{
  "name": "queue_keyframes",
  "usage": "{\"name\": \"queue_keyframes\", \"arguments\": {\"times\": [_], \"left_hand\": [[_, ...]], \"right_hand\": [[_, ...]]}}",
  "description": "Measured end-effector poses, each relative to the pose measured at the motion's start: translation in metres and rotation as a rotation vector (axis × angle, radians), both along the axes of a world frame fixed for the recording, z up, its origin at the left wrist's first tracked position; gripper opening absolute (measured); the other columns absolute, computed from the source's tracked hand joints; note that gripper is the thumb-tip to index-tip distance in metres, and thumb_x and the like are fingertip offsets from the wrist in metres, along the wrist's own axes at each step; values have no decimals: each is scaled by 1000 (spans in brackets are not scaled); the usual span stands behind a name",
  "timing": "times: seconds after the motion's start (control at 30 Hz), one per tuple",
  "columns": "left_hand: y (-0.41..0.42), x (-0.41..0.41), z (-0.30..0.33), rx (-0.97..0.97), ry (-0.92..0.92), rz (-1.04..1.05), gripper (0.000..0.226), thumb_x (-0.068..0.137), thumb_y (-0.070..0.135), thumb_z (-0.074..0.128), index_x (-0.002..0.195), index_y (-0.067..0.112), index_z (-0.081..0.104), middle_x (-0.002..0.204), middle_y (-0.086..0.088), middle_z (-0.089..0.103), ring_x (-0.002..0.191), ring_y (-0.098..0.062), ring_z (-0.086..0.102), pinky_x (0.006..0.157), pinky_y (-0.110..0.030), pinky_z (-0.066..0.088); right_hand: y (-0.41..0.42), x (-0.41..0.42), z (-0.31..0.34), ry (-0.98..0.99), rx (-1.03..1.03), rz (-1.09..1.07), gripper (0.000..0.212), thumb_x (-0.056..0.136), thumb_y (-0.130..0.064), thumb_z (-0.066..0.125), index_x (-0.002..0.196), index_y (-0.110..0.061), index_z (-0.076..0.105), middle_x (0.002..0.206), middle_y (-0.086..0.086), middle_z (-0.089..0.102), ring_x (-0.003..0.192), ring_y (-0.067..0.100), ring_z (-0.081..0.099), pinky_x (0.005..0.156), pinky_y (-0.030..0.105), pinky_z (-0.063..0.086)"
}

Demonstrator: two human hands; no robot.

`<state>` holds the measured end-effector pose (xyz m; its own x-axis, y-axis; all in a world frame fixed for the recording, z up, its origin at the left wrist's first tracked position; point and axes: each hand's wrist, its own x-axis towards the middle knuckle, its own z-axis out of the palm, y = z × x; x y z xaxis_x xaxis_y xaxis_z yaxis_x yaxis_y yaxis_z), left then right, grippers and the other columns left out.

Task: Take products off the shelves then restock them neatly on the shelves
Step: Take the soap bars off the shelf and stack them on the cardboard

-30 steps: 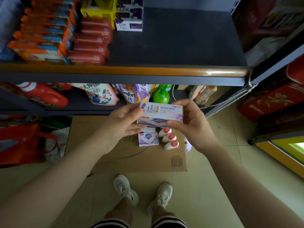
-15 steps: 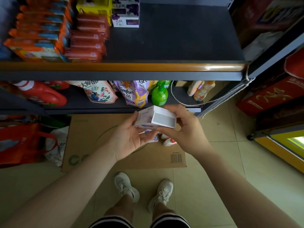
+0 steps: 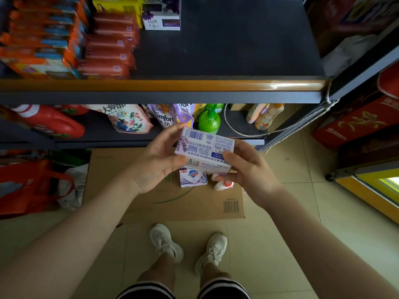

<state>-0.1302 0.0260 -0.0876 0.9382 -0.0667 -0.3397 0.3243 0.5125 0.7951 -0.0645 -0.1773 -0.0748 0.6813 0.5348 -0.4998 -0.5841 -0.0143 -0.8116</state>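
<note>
- Nearest are the person's two white shoes [image 3: 166,242] on the pale tiled floor [image 3: 269,244].
- A little further up, both hands hold one small purple and white cardboard soap box [image 3: 204,151] in the air, in front of the lower shelf.
- The left hand [image 3: 157,162] curls round the box's left end, thumb on the front.
- The right hand [image 3: 248,169] curls round the right end, thumb on top and fingers underneath.
- The box looks light and stiff, with flat sides and hard corners. I think it will not bend or slip. The short ends are good places to hold it. Squeezing the wide sides hard could dent it.
- Under the hands, a flat brown cardboard sheet [image 3: 194,203] lies on the floor. On it are another small purple soap box [image 3: 193,176] and a little white bottle with a red cap [image 3: 223,184].
- Further off, the dark upper shelf [image 3: 226,44] has a big bare space on the right. The box would fit there, near the purple LUX soap box [image 3: 161,17].
</note>
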Motion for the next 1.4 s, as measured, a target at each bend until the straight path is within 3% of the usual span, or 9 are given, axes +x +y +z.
{"name": "queue_keyframes", "arguments": {"times": [0.17,0.33,0.43,0.53,0.77,1.0,1.2,1.27,1.4], "left_hand": [[-8,-4,-1,215,-42,38,77,63,-1,75,125,35,47,110,4,66,105,-16,59,83,-26,52],[-9,-4,-1,565,-157,-69,62,72,-19,64,114,25,49,105,24,64,103,4,58,89,-15,46],[-7,-4,-5,639,-140,-70,58,72,-13,68,111,27,52,104,24,64,102,5,58,90,-14,45],[-9,-8,4,826,-239,-37,52,66,17,78,108,37,56,105,29,61,101,8,55,89,-10,42],[-8,-15,8,1101,-321,-58,49,65,28,80,105,30,50,108,18,54,101,16,45,83,0,32],[6,-26,-46,730,197,53,34,84,39,61,115,46,49,104,9,61,77,0,62,65,-23,53],[-13,-37,-110,482,521,21,21,92,37,49,98,23,64,75,0,64,63,-12,56,58,-24,45],[-13,-40,-130,440,531,1,16,91,36,50,93,25,62,73,-1,62,62,-12,56,59,-24,46],[-6,-45,-161,467,420,-79,26,85,44,51,106,30,57,85,5,64,66,-10,54,67,-26,48]], "right_hand": [[-4,0,-5,-156,-8,104,48,75,-2,69,113,-22,47,111,7,59,89,16,65,66,33,55],[-5,-1,-14,-483,-182,195,50,76,1,72,106,-31,48,112,9,60,89,11,59,62,27,53],[-4,0,-19,-672,-294,174,47,74,-12,76,103,-37,48,108,-1,60,95,13,56,74,20,49],[-1,4,-27,-877,-504,219,41,72,-21,79,107,-23,57,99,-12,54,92,9,46,76,11,35],[23,-12,-49,-448,-332,308,42,79,-4,70,115,-18,53,100,-15,61,96,5,59,80,15,49],[17,-26,-71,128,-85,80,19,92,-18,53,111,-19,56,105,4,66,91,13,66,74,25,54],[17,-47,-117,90,-202,126,48,81,-23,65,124,-18,45,112,0,60,98,16,63,76,32,57],[22,-50,-138,146,-261,90,49,84,-21,64,126,-16,39,110,5,58,87,18,63,67,30,54],[42,-44,-174,320,-441,16,54,87,-58,47,113,-12,53,87,10,62,49,17,52,43,23,41]]}}
